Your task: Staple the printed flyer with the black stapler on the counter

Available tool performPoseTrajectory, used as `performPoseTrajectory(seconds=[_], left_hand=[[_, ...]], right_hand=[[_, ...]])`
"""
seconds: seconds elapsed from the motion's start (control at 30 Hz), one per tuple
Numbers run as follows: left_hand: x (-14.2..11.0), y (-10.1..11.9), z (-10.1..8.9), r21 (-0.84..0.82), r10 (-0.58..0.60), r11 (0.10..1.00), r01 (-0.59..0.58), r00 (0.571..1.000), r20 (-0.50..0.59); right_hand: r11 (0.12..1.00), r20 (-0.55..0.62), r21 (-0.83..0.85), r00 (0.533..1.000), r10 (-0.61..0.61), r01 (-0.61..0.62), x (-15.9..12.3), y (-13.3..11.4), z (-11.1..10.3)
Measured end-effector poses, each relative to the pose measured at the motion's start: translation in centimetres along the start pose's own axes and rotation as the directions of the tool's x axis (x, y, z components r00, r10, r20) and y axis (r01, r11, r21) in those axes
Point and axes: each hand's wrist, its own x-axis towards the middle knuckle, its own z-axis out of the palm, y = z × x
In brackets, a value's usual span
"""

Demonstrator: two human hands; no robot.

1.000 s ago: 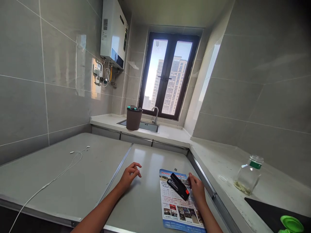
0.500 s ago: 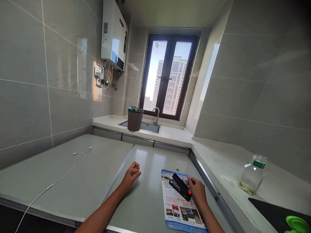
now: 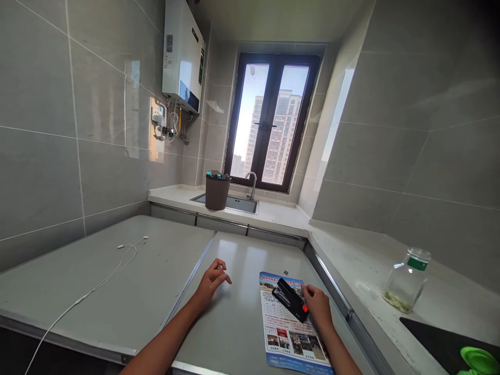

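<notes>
Your bare forearms (image 3: pixel 166 336) angle inward from either side, your left hand (image 3: pixel 211 282) loosely curled with its fingers half-bent, your right hand (image 3: pixel 318 305) well apart, its fingers bent inward.

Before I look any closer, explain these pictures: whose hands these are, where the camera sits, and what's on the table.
There is no machine here, just a person's two bare hands. The camera is worn on that person's head and looks forward and down, so the arms enter from the bottom.

On the table lie a printed flyer, a black stapler on top of it, and, over to the left, a white cable.

The left hand is loosely curled and holds nothing. The right hand is at the flyer's right edge, beside the stapler; whether it grips the paper is unclear.
</notes>
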Motion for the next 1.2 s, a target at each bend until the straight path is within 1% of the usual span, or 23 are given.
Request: performPoseTrajectory(seconds=[0.2, 0.37, 0.67, 0.9, 1.2], left_hand=[[-0.1, 0.8, -0.1, 0.008, -0.015, 1.000, 0.015, 0.999, 0.028], [-0.2, 1.1, -0.1, 0.016, -0.033, 0.999, 0.032, 0.999, 0.032], [-0.2, 1.2, -0.1, -0.009, -0.017, 1.000, 0.017, 0.999, 0.042], [0.0, 1.0, 0.0, 0.002, -0.002, 1.000, 0.002, 1.000, 0.022], [0.1, 0.7, 0.2, 0.020, -0.023, 1.000, 0.023, 1.000, 0.012]], right_hand=[[1.000, 0.010, -0.003, 1.000, 0.001, -0.001, 0.0, -0.2, -0.2], [1.000, 0.006, 0.000, 1.000, 0.000, 0.000, 0.0, 0.0, 0.0], [1.000, -0.001, -0.005, 1.000, -0.006, 0.006, 0.1, 0.2, 0.2], [1.000, 0.004, -0.010, 1.000, -0.008, 0.008, 0.1, 0.1, 0.1], [1.000, -0.002, -0.015, 1.000, -0.020, 0.020, 0.1, 0.5, 0.3]])
